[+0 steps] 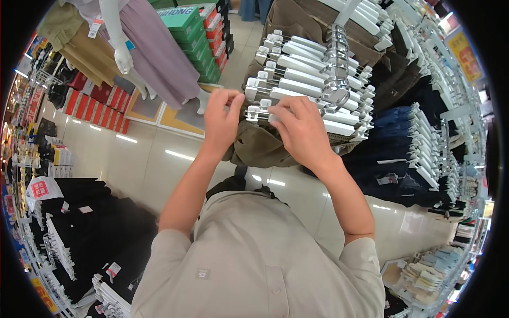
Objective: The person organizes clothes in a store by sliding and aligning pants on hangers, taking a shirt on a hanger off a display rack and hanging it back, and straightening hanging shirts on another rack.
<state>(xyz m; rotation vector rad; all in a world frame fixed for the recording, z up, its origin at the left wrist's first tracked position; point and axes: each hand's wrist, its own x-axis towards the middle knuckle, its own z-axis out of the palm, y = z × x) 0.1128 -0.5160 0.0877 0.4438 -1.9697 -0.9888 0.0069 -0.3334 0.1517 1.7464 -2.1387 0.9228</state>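
White clip hangers [302, 77] hang in a row from a metal rail, with brown trousers [262, 146] clipped on them. My right hand [303, 130] is over the nearest hanger, its thumb and fingers closed around the left end beside a clip. To the left of that clip, my left hand [221, 119] is raised with fingers curled and the thumb against them. Whether a small thing is between the left fingers is hidden.
Dark jeans [382, 153] on white hangers hang at the right. A mannequin in a lilac skirt [159, 47] stands at upper left near green shoeboxes [193, 45] and red shoeboxes [95, 108]. Black clothing [95, 212] hangs at lower left. Tiled floor [143, 159] lies between.
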